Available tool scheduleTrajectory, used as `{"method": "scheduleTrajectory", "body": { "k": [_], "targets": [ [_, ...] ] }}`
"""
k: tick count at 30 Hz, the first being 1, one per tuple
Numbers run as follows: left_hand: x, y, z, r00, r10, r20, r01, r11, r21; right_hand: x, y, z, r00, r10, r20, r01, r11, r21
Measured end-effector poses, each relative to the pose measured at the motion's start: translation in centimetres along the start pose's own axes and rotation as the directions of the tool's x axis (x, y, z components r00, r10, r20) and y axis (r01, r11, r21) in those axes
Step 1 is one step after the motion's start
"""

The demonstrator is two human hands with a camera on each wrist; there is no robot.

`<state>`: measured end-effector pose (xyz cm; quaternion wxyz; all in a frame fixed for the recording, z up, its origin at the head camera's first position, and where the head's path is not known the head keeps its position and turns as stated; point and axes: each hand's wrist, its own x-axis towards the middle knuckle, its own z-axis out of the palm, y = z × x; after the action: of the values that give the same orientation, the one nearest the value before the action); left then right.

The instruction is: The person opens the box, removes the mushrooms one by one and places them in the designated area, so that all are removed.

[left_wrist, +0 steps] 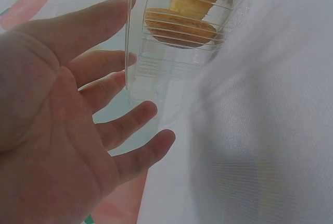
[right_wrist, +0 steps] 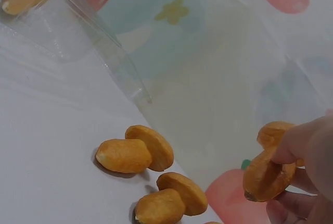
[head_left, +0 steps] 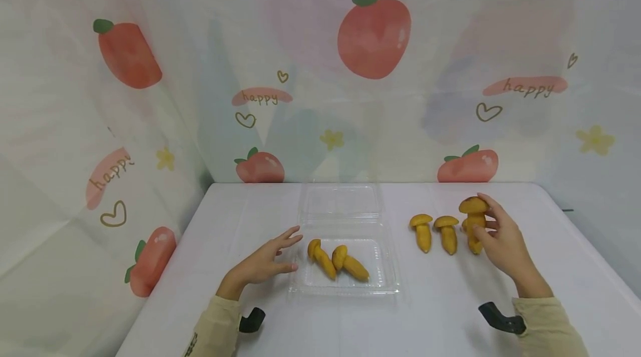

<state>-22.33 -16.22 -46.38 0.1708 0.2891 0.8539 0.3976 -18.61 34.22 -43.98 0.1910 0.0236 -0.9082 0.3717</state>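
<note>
My right hand (head_left: pixel 508 246) pinches a yellow-brown mushroom (head_left: pixel 473 207) between thumb and fingers, raised above the right side of the table. Behind it, another mushroom (head_left: pixel 475 247) on the table is mostly hidden. Two more mushrooms stand out to its left, one nearer (head_left: pixel 448 236) and one farther (head_left: pixel 423 233), caps toward the back. A clear plastic clamshell box (head_left: pixel 345 292) lies with its lid (head_left: pixel 340 201) folded back; two mushrooms (head_left: pixel 320 259) rest inside. At the box's left wall, my left hand (head_left: pixel 260 262) has its fingers spread, holding nothing, fingertips right by the plastic (left_wrist: pixel 136 36).
The white table (head_left: pixel 340 329) meets a fruit-printed cloth backdrop (head_left: pixel 310 123) at its far edge, and the cloth continues along the left side. Dark curved pieces sit at the left wrist (head_left: pixel 252 321) and right wrist (head_left: pixel 501 319).
</note>
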Motion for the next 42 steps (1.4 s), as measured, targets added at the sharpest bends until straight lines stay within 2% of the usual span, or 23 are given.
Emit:
{"method": "scheduleTrajectory", "body": {
  "k": [17, 28, 42],
  "targets": [
    [0.0, 0.0, -0.1, 1.000, -0.005, -0.003, 0.005, 1.000, 0.007, 0.1, 1.7, -0.4, 0.997, 0.061, -0.045, -0.061, 0.998, -0.005],
    [0.0, -0.2, -0.2, 1.000, -0.008, -0.004, 0.008, 1.000, 0.004, 0.1, 2.9, -0.6, 0.994, 0.100, -0.038, -0.100, 0.995, 0.003],
    [0.1, -0.2, 0.0, 1.000, -0.017, -0.003, 0.017, 1.000, -0.005, -0.4, 5.2, -1.0, 0.974, 0.226, -0.018, -0.227, 0.973, -0.048]
  ]
}}
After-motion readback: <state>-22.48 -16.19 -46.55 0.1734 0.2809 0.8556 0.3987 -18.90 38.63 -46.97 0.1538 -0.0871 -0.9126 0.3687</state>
